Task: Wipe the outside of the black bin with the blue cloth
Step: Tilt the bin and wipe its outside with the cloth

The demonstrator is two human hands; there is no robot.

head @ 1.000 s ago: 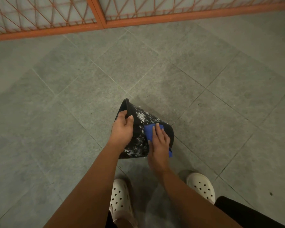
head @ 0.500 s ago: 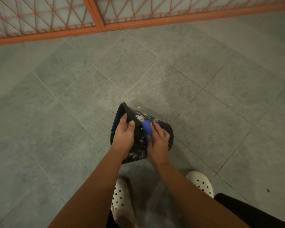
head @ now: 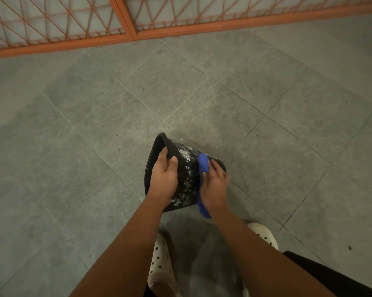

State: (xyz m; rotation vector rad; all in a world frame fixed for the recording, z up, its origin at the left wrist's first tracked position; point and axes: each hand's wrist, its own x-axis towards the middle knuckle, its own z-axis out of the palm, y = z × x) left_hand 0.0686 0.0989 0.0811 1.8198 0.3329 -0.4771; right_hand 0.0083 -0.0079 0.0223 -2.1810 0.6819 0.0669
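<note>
A black bin (head: 186, 168) lies tipped on its side on the grey tiled floor, its mouth facing left, its outer wall flecked with white residue. My left hand (head: 164, 177) grips the bin's rim, fingers curled over the edge and thumb on the outer wall. My right hand (head: 214, 185) presses a blue cloth (head: 203, 166) flat against the bin's wall near its base. A tail of the cloth hangs out below my wrist.
Two white perforated clogs (head: 161, 260) stand on the floor just below the bin. An orange metal grille (head: 125, 22) with a low rail runs across the top. Grey floor tiles (head: 95, 136) spread all around.
My right hand has slid the blue cloth across the bin's wall, first toward the far side, then back toward the near side. The left hand keeps its hold on the rim.
</note>
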